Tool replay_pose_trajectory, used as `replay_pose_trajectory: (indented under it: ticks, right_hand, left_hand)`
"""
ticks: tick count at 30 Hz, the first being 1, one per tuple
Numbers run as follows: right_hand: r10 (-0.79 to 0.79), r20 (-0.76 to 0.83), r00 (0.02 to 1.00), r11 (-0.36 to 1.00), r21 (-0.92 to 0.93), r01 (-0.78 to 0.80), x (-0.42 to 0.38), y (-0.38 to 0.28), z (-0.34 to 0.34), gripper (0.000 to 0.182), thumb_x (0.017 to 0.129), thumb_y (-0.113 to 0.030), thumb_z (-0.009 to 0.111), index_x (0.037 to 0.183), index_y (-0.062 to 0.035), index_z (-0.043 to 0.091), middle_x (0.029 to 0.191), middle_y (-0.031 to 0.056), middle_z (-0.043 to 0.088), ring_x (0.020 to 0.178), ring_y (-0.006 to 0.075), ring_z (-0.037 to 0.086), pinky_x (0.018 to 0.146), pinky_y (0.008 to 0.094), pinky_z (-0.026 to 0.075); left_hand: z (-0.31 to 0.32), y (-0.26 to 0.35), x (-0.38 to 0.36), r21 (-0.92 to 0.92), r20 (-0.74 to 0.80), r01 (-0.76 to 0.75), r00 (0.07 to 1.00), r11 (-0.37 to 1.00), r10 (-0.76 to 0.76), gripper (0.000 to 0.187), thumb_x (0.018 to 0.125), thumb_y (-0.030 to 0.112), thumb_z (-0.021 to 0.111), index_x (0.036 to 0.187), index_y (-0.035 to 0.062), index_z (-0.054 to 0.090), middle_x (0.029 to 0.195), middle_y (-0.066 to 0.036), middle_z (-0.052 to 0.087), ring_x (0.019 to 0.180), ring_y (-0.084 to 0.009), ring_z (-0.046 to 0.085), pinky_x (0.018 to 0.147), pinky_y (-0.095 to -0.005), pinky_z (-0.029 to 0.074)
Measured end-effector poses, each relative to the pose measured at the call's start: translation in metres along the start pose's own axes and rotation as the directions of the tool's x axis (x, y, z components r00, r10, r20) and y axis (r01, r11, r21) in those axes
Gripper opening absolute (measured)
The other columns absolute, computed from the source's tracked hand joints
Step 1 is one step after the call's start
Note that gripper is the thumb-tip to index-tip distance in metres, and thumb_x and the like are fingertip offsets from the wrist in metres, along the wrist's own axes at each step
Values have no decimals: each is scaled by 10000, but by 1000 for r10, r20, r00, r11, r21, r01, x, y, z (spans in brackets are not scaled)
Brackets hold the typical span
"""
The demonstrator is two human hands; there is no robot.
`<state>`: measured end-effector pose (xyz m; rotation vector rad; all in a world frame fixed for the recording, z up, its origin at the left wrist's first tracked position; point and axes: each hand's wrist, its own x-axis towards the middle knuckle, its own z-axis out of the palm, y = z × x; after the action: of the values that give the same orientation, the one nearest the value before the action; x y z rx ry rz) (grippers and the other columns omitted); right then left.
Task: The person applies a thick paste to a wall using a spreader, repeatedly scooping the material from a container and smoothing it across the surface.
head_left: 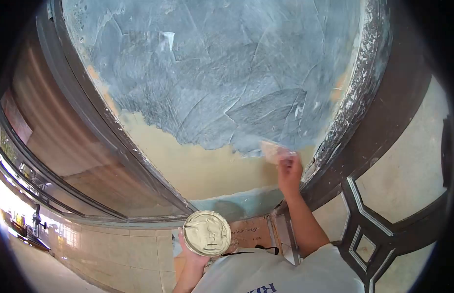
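Note:
My left hand (190, 255) holds a round tub of pale putty (207, 233) from below and the side, low in the view. The putty's surface is cream-coloured and unevenly smeared. Pinched in my right hand (290, 171) is a scraper (272, 150) with a pale flat blade, partly blurred. The blade lies at or very near the wall panel, by its right side; whether it touches cannot be made out. Grey-blue streaky coating (197, 88) covers most of the panel. Below its ragged lower edge runs a smooth cream area (202, 163).
A dark frame post (85, 102) borders the panel on the left, and a paint-spotted edge (359, 73) on the right. Patterned dark lattice (366, 210) stands near my right arm. Beneath the tub is a brown cardboard box (254, 234). Tiles (124, 249) lie lower left.

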<state>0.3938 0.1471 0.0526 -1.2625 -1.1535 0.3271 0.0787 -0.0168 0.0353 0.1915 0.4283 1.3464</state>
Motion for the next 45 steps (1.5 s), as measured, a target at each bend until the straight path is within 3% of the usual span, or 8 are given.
replay_pose_trajectory:
  ticks: [6, 19, 22, 28, 34, 40, 43, 45]
  right_hand:
    - [-334, 630, 701, 710, -321, 627, -2, -54, 11, 145, 914, -184, 639, 1000, -68, 624, 864, 97, 620, 819, 319, 636, 695, 435, 521]
    - [-505, 618, 602, 530, -328, 782, 29, -105, 19, 44, 874, -158, 645, 917, -148, 648, 787, 36, 589, 781, 278, 617, 720, 416, 442]
    - [-683, 172, 710, 647, -309, 697, 36, -118, 15, 43, 874, -147, 640, 917, -143, 647, 791, 35, 605, 779, 281, 620, 731, 433, 424]
    - [-360, 721, 592, 581, -323, 747, 22, -93, 17, 75, 901, -150, 619, 912, -78, 637, 884, 76, 663, 803, 295, 620, 740, 442, 416]
    - [-390, -53, 919, 914, -143, 379, 33, -106, 13, 96, 850, -137, 651, 943, -115, 640, 891, 39, 652, 862, 277, 626, 754, 446, 398]
    - [-346, 708, 616, 632, -310, 711, 10, -71, 26, 103, 876, -142, 664, 933, -65, 626, 919, 107, 657, 871, 306, 625, 810, 444, 418]
    - [-651, 177, 738, 626, -426, 653, 31, -99, 17, 100, 901, -139, 661, 950, -58, 627, 919, 127, 654, 844, 274, 629, 787, 399, 442]
    - [-156, -165, 974, 921, 333, 204, 34, -133, 12, 103, 918, -130, 652, 958, -38, 627, 943, 123, 660, 834, 227, 632, 748, 362, 467]
  left_hand:
    - [-10, 3, -3, -96, -29, 70, 997, 993, -73, 817, 933, 703, 378, 1470, 92, 447, 1464, -161, 503, 1306, -382, 506, 1086, -549, 422]
    - [-11, 9, -15, -57, -7, 9, 1000, 998, -10, 784, 966, 690, 318, 1472, 105, 446, 1480, -136, 487, 1327, -368, 488, 1095, -551, 408]
    - [-17, 8, -15, -113, -12, -8, 1000, 994, 7, 795, 964, 690, 318, 1472, 92, 444, 1475, -150, 490, 1324, -365, 492, 1095, -543, 413]
    - [-19, 7, -15, -105, -41, -28, 999, 994, 23, 811, 939, 691, 368, 1476, 88, 439, 1472, -166, 492, 1314, -384, 499, 1090, -543, 423]
    - [-21, 8, -13, -163, 44, 32, 999, 986, -25, 824, 938, 704, 369, 1483, 90, 430, 1476, -169, 486, 1320, -390, 492, 1092, -558, 415]
    - [-12, 7, -9, -192, 10, 23, 1000, 981, -21, 768, 973, 670, 319, 1474, 101, 443, 1485, -154, 479, 1320, -382, 491, 1098, -560, 401]
    - [-13, 9, -9, -106, 23, 25, 999, 994, -22, 771, 972, 671, 316, 1470, 97, 447, 1479, -153, 486, 1319, -379, 493, 1101, -552, 400]
    - [-16, 12, -6, -84, 30, 39, 999, 996, -36, 781, 968, 678, 314, 1470, 94, 448, 1474, -153, 490, 1319, -379, 494, 1103, -546, 402]
